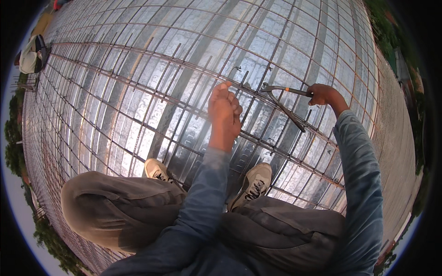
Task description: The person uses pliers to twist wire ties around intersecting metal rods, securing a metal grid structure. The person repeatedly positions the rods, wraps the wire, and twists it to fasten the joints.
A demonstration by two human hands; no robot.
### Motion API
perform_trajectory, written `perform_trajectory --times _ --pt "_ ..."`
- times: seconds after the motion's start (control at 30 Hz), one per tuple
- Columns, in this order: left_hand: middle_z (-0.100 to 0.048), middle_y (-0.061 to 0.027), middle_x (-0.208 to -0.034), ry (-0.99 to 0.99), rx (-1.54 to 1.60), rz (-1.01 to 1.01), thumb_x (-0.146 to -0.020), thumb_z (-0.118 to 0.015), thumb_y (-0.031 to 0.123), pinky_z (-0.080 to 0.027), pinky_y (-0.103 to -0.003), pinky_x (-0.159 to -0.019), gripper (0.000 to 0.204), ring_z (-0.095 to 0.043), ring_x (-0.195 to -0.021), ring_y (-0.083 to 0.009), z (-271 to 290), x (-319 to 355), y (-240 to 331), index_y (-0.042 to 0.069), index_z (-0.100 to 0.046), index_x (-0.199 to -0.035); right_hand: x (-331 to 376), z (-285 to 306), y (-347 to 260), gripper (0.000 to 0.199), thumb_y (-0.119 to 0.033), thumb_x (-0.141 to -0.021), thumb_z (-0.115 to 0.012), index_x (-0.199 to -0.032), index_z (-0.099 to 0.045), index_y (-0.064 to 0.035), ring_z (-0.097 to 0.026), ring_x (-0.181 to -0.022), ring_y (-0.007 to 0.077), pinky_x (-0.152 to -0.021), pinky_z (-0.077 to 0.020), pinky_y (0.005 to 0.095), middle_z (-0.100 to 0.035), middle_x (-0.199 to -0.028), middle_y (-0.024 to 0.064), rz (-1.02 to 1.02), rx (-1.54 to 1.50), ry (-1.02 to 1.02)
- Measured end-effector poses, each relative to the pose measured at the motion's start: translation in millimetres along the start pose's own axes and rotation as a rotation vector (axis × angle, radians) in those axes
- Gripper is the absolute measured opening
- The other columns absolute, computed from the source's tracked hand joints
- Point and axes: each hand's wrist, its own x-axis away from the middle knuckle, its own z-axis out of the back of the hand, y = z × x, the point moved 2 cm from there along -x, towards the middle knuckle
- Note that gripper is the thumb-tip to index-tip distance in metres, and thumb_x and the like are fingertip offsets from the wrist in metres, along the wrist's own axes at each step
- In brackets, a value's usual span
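My right hand (322,95) grips one handle of a pair of end-cutting nippers (278,88) with a band of orange on that handle. The other handle swings away, so the tool is spread wide, and its head lies over the reinforcing bars (248,89). My left hand (224,103) is closed, fingers curled, with its fingertips beside a bar just left of the nippers. What those fingers hold, if anything, cannot be made out. A short bent piece of dark wire (237,68) shows beyond the left hand.
A grid of bars spreads over shiny corrugated metal decking (202,41). My shoes (258,181) stand among the bars. At the far left a person (34,54) in pale clothing is bent over. A plain grey surface (393,138) runs along the right side, with trees beyond.
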Motion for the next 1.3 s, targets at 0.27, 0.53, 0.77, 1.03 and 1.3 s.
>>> perform_trajectory --times 0.27,0.53,0.77,1.03,1.3 --pt "-0.062 -0.0009 -0.086 -0.197 -0.59 -0.65 -0.111 -0.051 0.022 -0.052 -0.033 -0.071 0.02 -0.064 -0.078 -0.0157 -109.8 -77.1 218.9 0.008 -0.061 -0.121 94.1 110.5 -222.4 0.018 -0.016 -0.088 -0.065 -0.093 -0.071 0.0005 -0.071 -0.099 0.0398 -0.083 -0.0567 0.0493 -0.074 -0.103 0.0213 0.423 0.099 0.491" --pt "-0.073 -0.012 -0.101 -0.735 -2.567 -1.124 -0.102 -0.062 0.019 -0.056 -0.045 -0.086 0.02 -0.072 -0.092 -0.0322 -73.9 -129.4 328.1 0.002 -0.072 -0.108 270.1 141.0 -325.0 0.016 -0.009 -0.084 -0.067 -0.097 -0.065 0.0 -0.069 -0.078 0.0279 -0.068 -0.0564 0.0388 -0.064 -0.082 0.0122 1.242 0.334 0.594" --pt "-0.077 -0.0149 -0.099 -0.647 -2.618 -0.693 -0.097 -0.068 0.018 -0.058 -0.044 -0.081 0.016 -0.074 -0.088 -0.0325 -4.2 -104.9 272.4 0.005 -0.075 -0.104 260.0 128.7 -358.6 0.023 -0.018 -0.087 -0.067 -0.099 -0.069 0.0013 -0.07 -0.081 0.0255 -0.069 -0.0563 0.0371 -0.069 -0.089 0.0132 1.299 0.486 0.317" --pt "-0.057 0.0007 -0.077 -0.533 -1.609 -0.33 -0.109 -0.051 0.026 -0.046 -0.023 -0.058 0.022 -0.052 -0.064 -0.0061 -17.1 -113.6 233.8 0.008 -0.064 -0.107 157.1 138.4 -370.3 0.033 -0.028 -0.09 -0.067 -0.102 -0.074 0.0029 -0.072 -0.085 0.0229 -0.069 -0.0561 0.0351 -0.074 -0.096 0.0143 0.883 0.365 0.042" --pt "-0.061 -0.0038 -0.089 -0.741 -0.874 -0.157 -0.105 -0.056 0.022 -0.045 -0.026 -0.058 0.015 -0.053 -0.066 -0.0112 -46.0 -104.0 209.0 0.007 -0.059 -0.105 51.7 155.4 -243.3 0.045 -0.037 -0.107 -0.055 -0.126 -0.065 0.0027 -0.068 -0.102 0.0183 -0.088 -0.0555 0.0304 -0.072 -0.119 0.0156 0.529 -1.435 0.321"
